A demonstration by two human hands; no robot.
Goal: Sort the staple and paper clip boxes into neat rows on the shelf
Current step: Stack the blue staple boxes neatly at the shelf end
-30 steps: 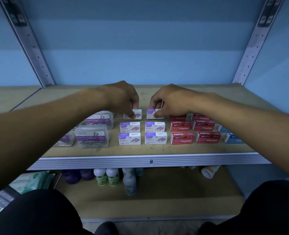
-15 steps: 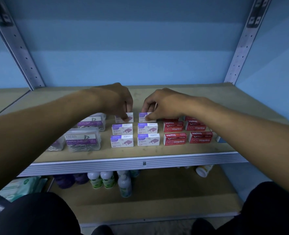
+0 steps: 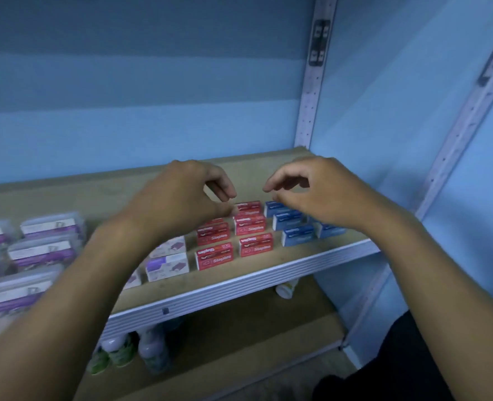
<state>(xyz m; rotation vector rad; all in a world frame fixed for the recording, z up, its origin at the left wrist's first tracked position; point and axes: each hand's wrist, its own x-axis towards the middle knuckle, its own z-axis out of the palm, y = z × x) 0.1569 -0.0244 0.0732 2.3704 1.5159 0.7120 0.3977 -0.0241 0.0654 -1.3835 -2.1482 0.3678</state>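
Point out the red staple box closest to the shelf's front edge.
The red staple box at front left of the red group; its neighbour sits slightly farther back, and the other red boxes lie behind these two.

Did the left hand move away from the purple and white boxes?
Yes. The left hand has shifted right along the shelf, off the purple-and-white staple boxes to the red ones.

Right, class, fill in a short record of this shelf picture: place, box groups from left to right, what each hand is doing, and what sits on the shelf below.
place: wooden shelf against a blue wall
left group: clear paper clip boxes
next: white and purple staple boxes
next: red staple boxes
right group: blue boxes
left hand: above the red boxes, holds nothing
right hand: above the blue boxes, holds nothing
below: small bottles
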